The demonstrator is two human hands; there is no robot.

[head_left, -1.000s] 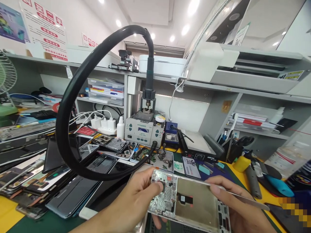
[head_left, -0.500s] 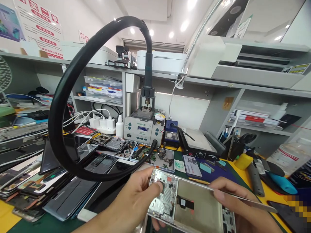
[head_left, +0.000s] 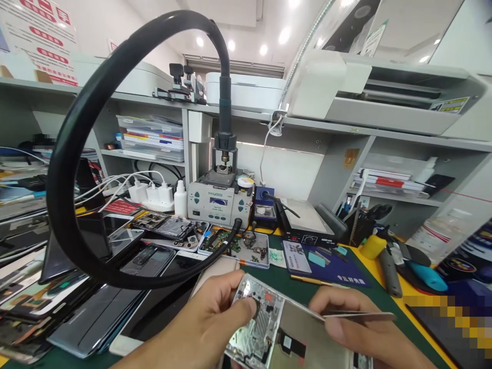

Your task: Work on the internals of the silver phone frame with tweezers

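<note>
— Cluttered repair bench [head_left: 300, 287], green mat, shelves behind. What is held?

— A phone frame [head_left: 277, 333] is held low at centre, tilted, above the mat. The left hand [head_left: 207, 328] is closed on its upper end, thumb pressed on a small part near the camera cutout. The right hand [head_left: 357, 328] supports the frame's right side, and tweezers [head_left: 361, 316] are pinched flat between its fingers, tips closed.

— Which step is judged to be in hand?

— A part is seemingly being seated or pressed into the frame. Steady thumb pressure would be called for next, the tweezers kept clear.

— And around?

— A black hose [head_left: 77, 154] loops to the hot-air station [head_left: 219, 200]; a parts tray [head_left: 238, 246] and stacked screens [head_left: 77, 292] lie beyond.
</note>
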